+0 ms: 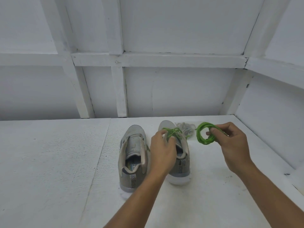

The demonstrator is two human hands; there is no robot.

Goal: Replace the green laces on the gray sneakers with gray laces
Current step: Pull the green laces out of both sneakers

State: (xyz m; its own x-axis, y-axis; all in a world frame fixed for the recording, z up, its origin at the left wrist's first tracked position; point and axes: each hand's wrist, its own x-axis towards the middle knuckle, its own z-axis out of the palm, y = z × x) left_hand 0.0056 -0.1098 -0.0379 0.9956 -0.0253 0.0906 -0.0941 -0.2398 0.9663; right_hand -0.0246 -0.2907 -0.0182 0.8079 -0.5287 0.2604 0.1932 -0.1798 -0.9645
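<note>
Two bare forearms reach in from the bottom edge over a white tabletop [57, 162]. Nearest the person stand the heels of a pair of gray sneakers, side by side and toes pointing away. The unlaced sneaker [131, 145] sits just to the outside of the left hand [162, 150], its tongue bare and its eyelets without any lace. The second sneaker [181, 170] lies directly under that hand, between the two hands.

The left hand hovers knuckles-up over the second sneaker's tongue, fingers curled down into a loose green lace [171, 130] that is tangled across the front of the shoe. The back of the hand hides the grip, but it seems to pinch a strand there.

The right hand [233, 145] is raised just beside that sneaker. Its thumb and fingertips pinch a coiled green lace [204, 142] wound into a neat ring, which it holds above the tabletop on its inner side.

Just beyond the gap between the hands, past the second sneaker's toe, a small heap of gray laces [185, 129] rests on the tabletop. Behind everything rises a white panelled wall [164, 88] with crossed battens
</note>
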